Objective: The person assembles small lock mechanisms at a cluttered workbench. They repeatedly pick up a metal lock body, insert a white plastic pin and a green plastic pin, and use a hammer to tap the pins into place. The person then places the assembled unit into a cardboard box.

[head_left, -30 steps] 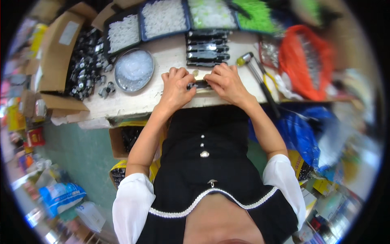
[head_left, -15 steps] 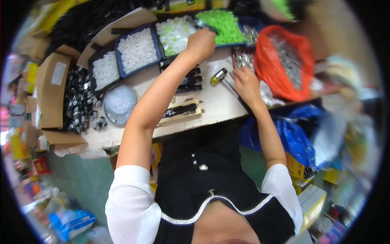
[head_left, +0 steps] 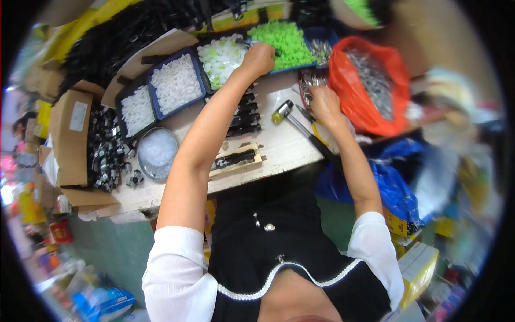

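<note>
My left hand (head_left: 258, 59) is closed around a black and silver rod-like part (head_left: 243, 42) over the border between the tray of white and pale green pieces (head_left: 216, 86) and the tray of bright green pieces (head_left: 292, 67). The fingers of my right hand (head_left: 325, 103) reach into a small box of shiny metal pieces (head_left: 312, 80); the fingertips are hidden among them. Below that hand a hammer (head_left: 282, 111) with a yellowish end lies on the table, beside a slim pointed tool with yellow handles (head_left: 316, 130).
Two trays of white pieces (head_left: 177, 83) and a round dish (head_left: 157, 153) stand left. Black parts lie in a wooden holder (head_left: 236, 160) near the table edge. An open carton (head_left: 73, 139) borders a heap of black fittings. An orange bag (head_left: 394, 126) holds metal pieces.
My right hand has moved away from me into the box of metal pieces, and the yellow-handled tool now shows on the table. My left hand stays by the green pieces, still holding its part.
</note>
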`<action>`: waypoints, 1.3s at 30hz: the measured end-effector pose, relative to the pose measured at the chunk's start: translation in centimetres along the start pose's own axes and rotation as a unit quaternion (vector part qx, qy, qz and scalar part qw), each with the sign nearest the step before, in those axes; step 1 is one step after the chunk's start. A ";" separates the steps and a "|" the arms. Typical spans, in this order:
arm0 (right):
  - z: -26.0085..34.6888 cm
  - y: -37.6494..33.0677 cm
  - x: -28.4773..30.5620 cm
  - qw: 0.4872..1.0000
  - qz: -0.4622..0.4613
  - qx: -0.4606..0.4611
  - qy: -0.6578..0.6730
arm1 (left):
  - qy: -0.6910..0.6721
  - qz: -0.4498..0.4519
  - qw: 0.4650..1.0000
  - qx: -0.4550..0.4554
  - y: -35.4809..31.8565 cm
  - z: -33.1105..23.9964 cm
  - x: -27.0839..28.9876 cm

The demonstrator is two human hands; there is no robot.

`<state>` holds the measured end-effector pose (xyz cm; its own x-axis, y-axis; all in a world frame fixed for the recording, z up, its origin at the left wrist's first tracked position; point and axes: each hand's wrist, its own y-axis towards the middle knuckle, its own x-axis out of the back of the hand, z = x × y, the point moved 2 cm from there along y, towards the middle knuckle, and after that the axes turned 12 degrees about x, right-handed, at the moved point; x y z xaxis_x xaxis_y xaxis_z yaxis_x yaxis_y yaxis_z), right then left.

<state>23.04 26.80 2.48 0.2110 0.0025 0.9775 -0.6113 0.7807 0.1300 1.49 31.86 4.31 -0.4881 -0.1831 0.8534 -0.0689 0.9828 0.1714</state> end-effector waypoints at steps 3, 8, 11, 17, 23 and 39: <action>-0.2 -0.5 0.2 0.998 -0.058 0.014 0.023 | -0.138 -0.001 0.990 0.039 -0.6 0.0 0.9; 0.3 -1.0 1.6 0.991 -0.115 0.017 0.065 | -0.438 0.088 0.884 0.137 -4.5 -1.7 4.0; 0.4 -1.1 2.1 0.980 -0.168 0.042 0.096 | -0.534 0.124 0.817 0.178 -9.2 -2.1 5.1; -0.3 -1.5 1.6 0.990 -0.133 0.034 -0.026 | -0.646 0.139 0.716 0.224 -17.5 -1.2 4.8; 2.4 -1.6 3.3 0.970 -0.178 0.124 0.110 | -0.691 0.132 0.674 0.226 -23.6 -0.1 5.3; 15.5 -5.7 5.8 0.880 -0.113 0.416 0.197 | -0.633 0.118 0.736 0.209 -28.0 -1.2 5.3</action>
<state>15.88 12.67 10.00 0.5472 0.2511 0.7984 -0.8322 0.0615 0.5510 1.87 3.36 4.66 -0.9308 -0.0967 -0.3524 0.0151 0.9534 -0.3013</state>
